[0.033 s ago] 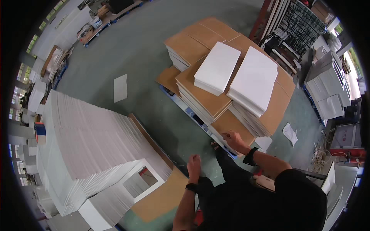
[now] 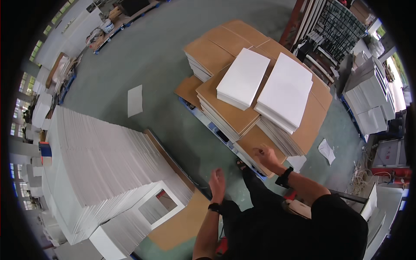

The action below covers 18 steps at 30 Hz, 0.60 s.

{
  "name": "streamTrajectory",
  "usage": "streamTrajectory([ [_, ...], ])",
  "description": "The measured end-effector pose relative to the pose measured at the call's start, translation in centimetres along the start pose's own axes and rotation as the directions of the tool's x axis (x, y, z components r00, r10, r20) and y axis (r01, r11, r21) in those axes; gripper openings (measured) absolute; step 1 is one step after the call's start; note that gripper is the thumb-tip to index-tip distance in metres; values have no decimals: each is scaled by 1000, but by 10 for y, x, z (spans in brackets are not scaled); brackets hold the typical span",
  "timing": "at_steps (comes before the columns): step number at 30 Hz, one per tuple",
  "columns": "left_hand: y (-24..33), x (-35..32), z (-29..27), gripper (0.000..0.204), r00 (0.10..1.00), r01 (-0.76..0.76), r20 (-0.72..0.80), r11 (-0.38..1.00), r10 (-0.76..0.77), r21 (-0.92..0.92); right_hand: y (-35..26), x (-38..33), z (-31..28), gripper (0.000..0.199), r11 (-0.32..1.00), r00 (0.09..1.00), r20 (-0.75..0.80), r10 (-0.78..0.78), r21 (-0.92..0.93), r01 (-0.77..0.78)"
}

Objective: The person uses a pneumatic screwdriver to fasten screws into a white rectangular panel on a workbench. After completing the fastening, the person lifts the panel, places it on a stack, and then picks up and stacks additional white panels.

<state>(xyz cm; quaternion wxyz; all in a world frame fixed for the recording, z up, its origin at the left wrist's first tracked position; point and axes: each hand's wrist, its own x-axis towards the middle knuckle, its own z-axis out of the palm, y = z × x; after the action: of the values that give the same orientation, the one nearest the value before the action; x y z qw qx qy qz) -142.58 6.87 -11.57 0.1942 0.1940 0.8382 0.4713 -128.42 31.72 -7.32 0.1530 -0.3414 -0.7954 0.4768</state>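
Note:
My left hand (image 2: 217, 185) hangs over the floor in front of my legs, its fingers curled in, nothing visible in it. My right hand (image 2: 268, 157) is loosely closed too, with no object showing. It hovers over the near corner of a brown cardboard stack (image 2: 256, 143) on a blue pallet (image 2: 211, 126). On the taller brown stack behind lie two piles of white sheets, a left pile (image 2: 244, 77) and a larger right pile (image 2: 285, 89). Neither hand appears to touch anything.
At left stands a tall stack of white boards (image 2: 104, 151) with a square-windowed frame (image 2: 177, 212) at its near end. A loose white sheet (image 2: 134, 101) and a crumpled one (image 2: 326, 151) lie on the floor. Another loaded pallet (image 2: 368, 99) stands at far right.
My left hand has risen slightly away from my body. My right hand has shifted a little to the right and up. The stacks stay as they were.

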Motion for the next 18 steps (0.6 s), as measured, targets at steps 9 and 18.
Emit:
streamTrajectory([
  [9, 193, 274, 71, 59, 839, -461, -104, 798, 535, 388, -34, 81, -149, 26, 996, 927, -369, -62, -77, 36],
  [18, 187, 322, 113, 50, 914, -316, -72, 814, 398, 487, 25, 130, -94, 35, 944, 996, -2, 88, 319, -83],
])
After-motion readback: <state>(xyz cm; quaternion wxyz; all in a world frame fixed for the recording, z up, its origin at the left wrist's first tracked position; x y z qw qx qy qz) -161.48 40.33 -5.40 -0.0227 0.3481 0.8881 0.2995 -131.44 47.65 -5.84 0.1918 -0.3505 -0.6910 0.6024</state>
